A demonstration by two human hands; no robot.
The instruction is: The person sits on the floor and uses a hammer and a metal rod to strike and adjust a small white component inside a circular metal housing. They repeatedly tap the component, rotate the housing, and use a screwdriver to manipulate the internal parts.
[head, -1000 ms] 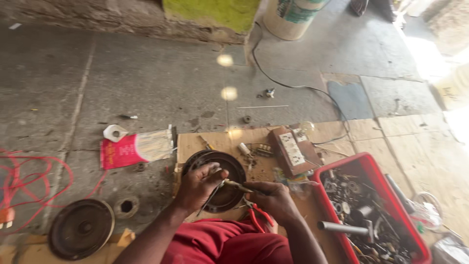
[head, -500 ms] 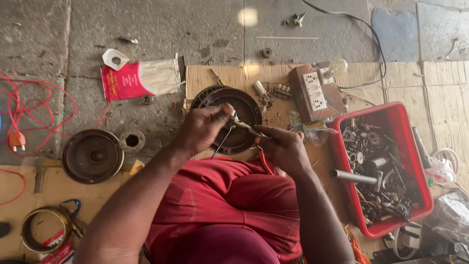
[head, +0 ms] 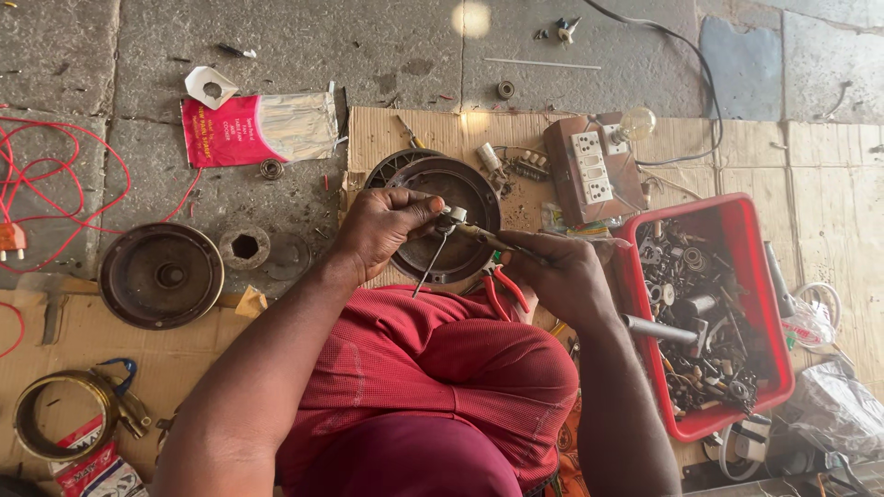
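Left hand (head: 382, 230) pinches a small metal part (head: 451, 217) at its fingertips, grip clenched on it; a thin wire (head: 428, 265) hangs down from the part toward the lap; right hand (head: 562, 276) grasps a slim tool (head: 493, 241), tip meeting the part just beside the left fingertips; both hands sit above a round dark motor housing (head: 451, 221) on cardboard (head: 387, 133) on the floor; red-handled pliers (head: 502, 290) lie just under the right hand; red bin (head: 746, 216) of metal scrap right of it, switch board (head: 589, 170) beyond; dark round cover (head: 161, 274) well apart to the left; versus half a second ago the hands keep the same pinch and pose; the view has shifted slightly, the housing sitting a bit higher in frame.
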